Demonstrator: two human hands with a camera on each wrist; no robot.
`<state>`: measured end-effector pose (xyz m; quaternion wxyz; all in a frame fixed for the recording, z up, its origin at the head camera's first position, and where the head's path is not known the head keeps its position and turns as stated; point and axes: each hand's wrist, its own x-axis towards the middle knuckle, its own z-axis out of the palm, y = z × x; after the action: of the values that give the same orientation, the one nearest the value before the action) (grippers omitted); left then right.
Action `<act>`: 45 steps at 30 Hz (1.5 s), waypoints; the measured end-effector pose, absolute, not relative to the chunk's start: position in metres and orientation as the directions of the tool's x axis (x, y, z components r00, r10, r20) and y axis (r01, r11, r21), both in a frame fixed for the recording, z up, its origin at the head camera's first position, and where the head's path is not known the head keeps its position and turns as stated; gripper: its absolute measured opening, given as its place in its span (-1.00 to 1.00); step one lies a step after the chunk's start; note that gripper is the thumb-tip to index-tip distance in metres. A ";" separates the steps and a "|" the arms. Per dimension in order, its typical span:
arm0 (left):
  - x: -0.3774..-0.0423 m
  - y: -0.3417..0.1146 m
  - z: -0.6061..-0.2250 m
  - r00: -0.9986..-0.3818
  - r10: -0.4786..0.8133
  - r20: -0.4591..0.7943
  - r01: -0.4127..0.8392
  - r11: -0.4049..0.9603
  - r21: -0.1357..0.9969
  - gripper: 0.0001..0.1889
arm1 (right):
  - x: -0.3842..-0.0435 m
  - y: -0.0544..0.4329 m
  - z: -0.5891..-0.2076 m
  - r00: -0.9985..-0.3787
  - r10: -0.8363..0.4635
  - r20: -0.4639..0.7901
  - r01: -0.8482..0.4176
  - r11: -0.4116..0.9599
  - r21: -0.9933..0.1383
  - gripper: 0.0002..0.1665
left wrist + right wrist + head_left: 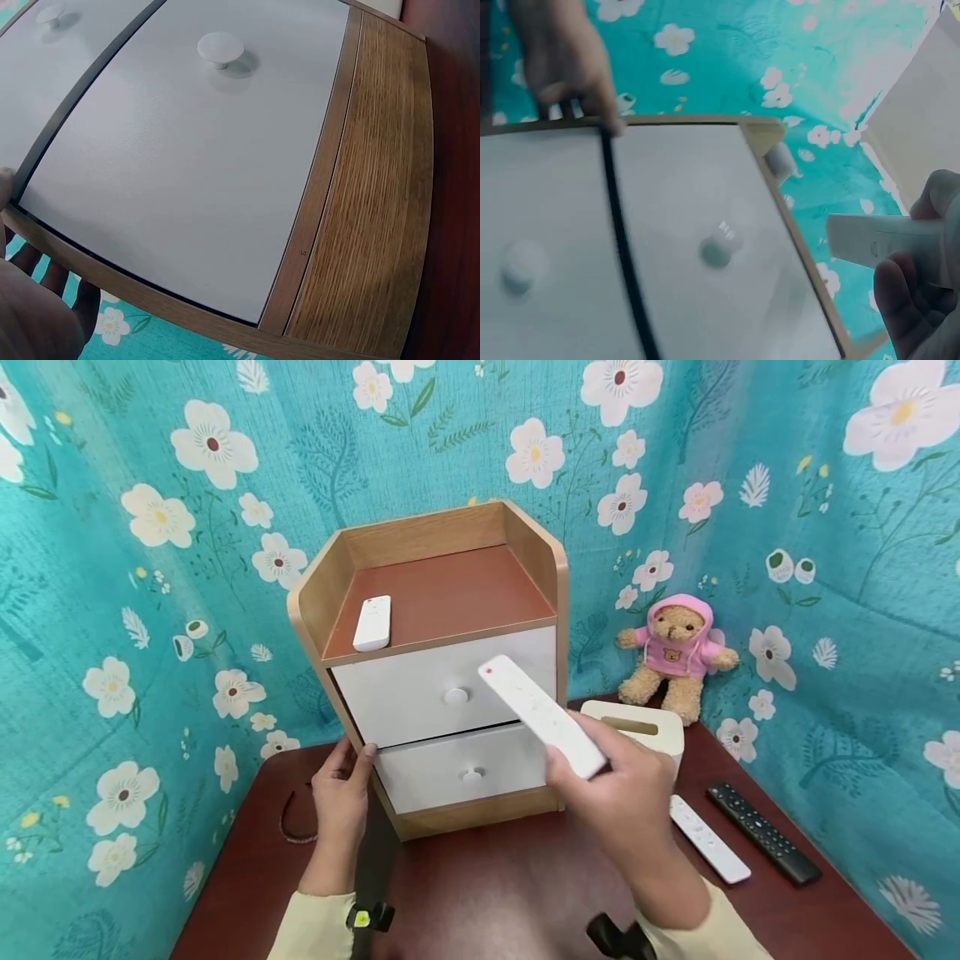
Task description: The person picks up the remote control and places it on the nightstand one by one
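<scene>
My hands are both gripping: the left hand (pixel 341 797) holds the left edge of the drawer cabinet (pixel 423 537), thumb on the front and fingers behind the side, level with the gap between the closed drawers. My right hand (pixel 626 785) holds a white remote (pixel 542 714) by its near end, lifted in front of the drawers and slanting across them. A second remote (pixel 372 623) lies on the cabinet's brown top shelf (pixel 457 581), by the front left corner. Just behind my right hand stands a cream slotted box (pixel 666 739), and behind that a teddy bear (pixel 675 652) sits against the flowered cloth (pixel 465 452). A third remote (pixel 712 842), also white, and a black remote (pixel 763 833) lie beyond my right wrist. A thin dark loop (pixel 298 839) lies left of my left hand.

The bear's pink hoodie shows a bear's face; I can't read the markings on the remotes. Below the lower drawer, a small mark (pixel 303 253) looks like an S.

Raised walls edge the shelf's back and sides, its front open. Between my forearms the worktop (pixel 480 893) runs toward me from the cabinet's base
</scene>
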<state>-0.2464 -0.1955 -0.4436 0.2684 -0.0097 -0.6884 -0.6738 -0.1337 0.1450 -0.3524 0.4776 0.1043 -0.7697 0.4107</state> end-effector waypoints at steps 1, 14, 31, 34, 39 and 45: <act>-0.246 -0.196 -0.444 -0.858 -0.351 0.376 0.367 0.095 0.925 -0.52 | -0.140 0.138 -0.345 -0.529 0.215 0.821 -0.560 0.638 -0.528 -0.55; -0.245 -0.197 -0.444 -0.872 -0.351 0.340 0.335 0.077 0.939 -0.51 | -0.225 0.059 -0.262 -0.669 0.054 0.741 -0.506 0.697 -0.508 -0.51; -0.245 -0.196 -0.445 -0.878 -0.351 0.326 0.313 0.096 0.945 -0.50 | -0.235 0.046 -0.263 -0.746 -0.016 0.666 -0.547 0.587 -0.598 -0.64; -0.244 -0.195 -0.446 -0.881 -0.346 0.324 0.307 0.103 0.946 -0.49 | -0.239 0.044 -0.263 -0.759 -0.028 0.650 -0.542 0.580 -0.608 -0.64; -0.244 -0.194 -0.444 -0.874 -0.356 0.330 0.311 0.111 0.944 -0.51 | -0.242 0.041 -0.262 -0.749 -0.041 0.661 -0.556 0.580 -0.595 -0.64; -0.242 -0.193 -0.443 -0.873 -0.362 0.327 0.312 0.101 0.945 -0.51 | -0.242 0.043 -0.264 -0.760 -0.072 0.646 -0.558 0.582 -0.592 -0.62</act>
<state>-0.2425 -0.1933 -0.4430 0.2514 0.0179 -0.6981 -0.6702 -0.2424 0.0428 -0.2641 0.2913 0.1874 -0.8403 0.4170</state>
